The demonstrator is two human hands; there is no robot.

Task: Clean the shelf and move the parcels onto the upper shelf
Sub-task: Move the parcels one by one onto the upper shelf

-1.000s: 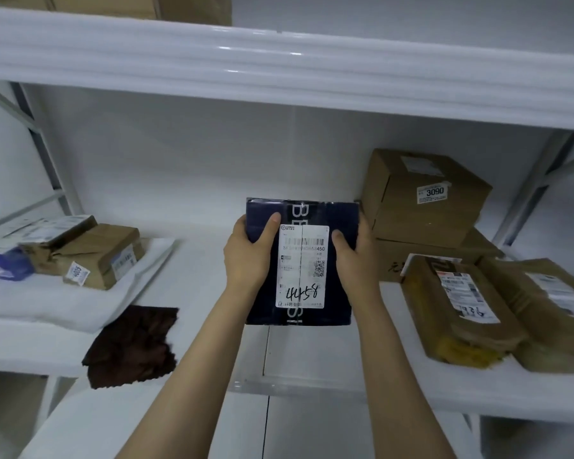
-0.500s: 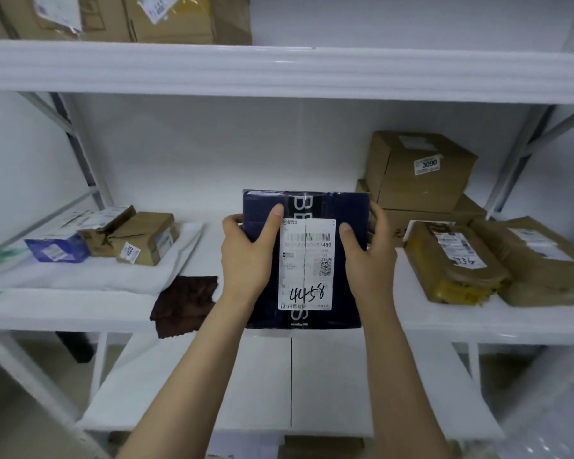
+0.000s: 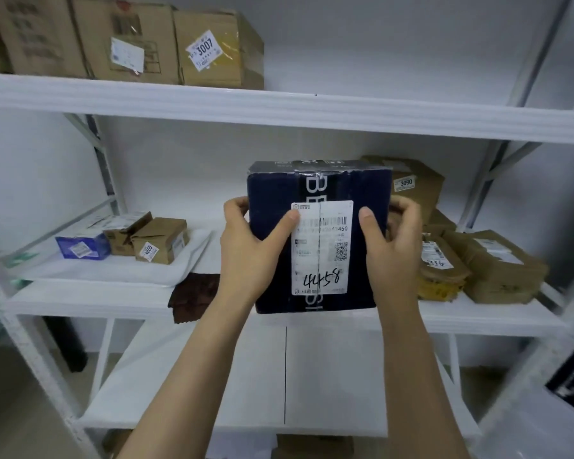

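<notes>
**A:** In the head view, where was the box (image 3: pixel 371 193)?

**B:** It was in the air in front of the middle shelf (image 3: pixel 478 319), just under the rim of the upper shelf (image 3: pixel 345 117), with its label (image 3: pixel 322 256) facing the camera.

**A:** And the hands?

**B:** Both gripped it. The left hand (image 3: pixel 249 250) curled round the left edge with its thumb laid across the front onto the label's corner. The right hand (image 3: pixel 395 250) wrapped the right edge, with its thumb flat beside the label.

**A:** How did it look to handle?

**B:** It looked stiff: taped cardboard with square corners that did not give under the thumbs. It was probably not heavy, since a side grip alone carried it, though the weight could not be read for certain. The glossy tape band down the middle looked slick.

**A:** So where should it be held?

**B:** By the side walls, as it was, with the fingers behind. For the lift over the rim, one palm would likely have served better underneath. The spot to the right of the cartons (image 3: pixel 212 51) seemed the place for it.
</notes>
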